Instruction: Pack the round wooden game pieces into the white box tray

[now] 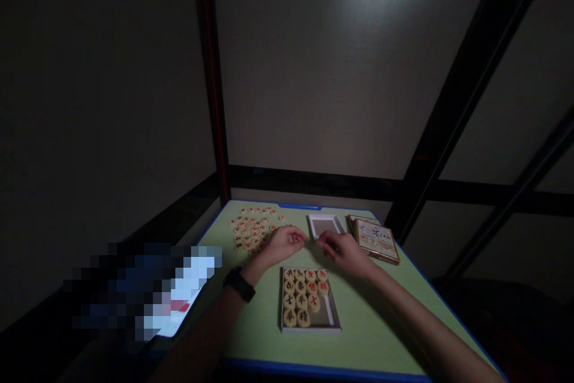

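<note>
My left hand (283,243), with a black watch (239,284) on its wrist, hovers beside loose xiangqi pieces (253,229). Its fingers are curled together; what they hold, if anything, is too small to tell. Facing it, my right hand (344,253) is closed too, thumb and fingers pinched, their contents unclear. A small gap separates the fingertips of both hands. Nearer to me lies an open box tray (334,330) with rows of xiangqi pieces (301,288) bearing black or red characters. The lower right part of this tray shows bare bottom.
Behind my right hand is a second white tray (323,217) with a grey inside. Printed box lids (377,241) are stacked at the right of the green table (381,326), which has blue edges. A pixelated bright screen (186,293) stands at the left edge. Walls (314,84) rise behind.
</note>
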`<act>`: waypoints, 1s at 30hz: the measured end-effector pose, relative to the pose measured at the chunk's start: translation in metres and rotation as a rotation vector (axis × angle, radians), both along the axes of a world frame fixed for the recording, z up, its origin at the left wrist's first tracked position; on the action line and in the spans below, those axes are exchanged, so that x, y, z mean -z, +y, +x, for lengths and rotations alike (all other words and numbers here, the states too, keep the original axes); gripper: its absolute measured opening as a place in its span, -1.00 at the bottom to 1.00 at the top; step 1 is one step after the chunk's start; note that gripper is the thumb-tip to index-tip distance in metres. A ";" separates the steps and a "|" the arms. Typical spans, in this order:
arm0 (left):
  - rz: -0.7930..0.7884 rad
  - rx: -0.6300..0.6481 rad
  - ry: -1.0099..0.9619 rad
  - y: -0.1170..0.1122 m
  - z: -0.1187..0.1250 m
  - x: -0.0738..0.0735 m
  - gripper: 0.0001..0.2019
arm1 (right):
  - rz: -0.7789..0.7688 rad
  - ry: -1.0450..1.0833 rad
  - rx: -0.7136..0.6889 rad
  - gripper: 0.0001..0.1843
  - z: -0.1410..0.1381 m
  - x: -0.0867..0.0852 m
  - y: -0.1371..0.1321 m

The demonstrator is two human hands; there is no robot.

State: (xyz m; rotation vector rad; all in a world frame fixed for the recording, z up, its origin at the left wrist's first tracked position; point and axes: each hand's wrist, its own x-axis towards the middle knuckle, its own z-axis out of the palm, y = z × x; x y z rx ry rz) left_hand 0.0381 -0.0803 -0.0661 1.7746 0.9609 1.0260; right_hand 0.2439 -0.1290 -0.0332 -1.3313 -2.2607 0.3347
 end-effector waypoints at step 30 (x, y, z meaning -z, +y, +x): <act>0.088 -0.343 1.221 -0.029 -0.081 -0.033 -0.49 | 0.004 -0.043 0.050 -0.72 0.003 0.047 0.009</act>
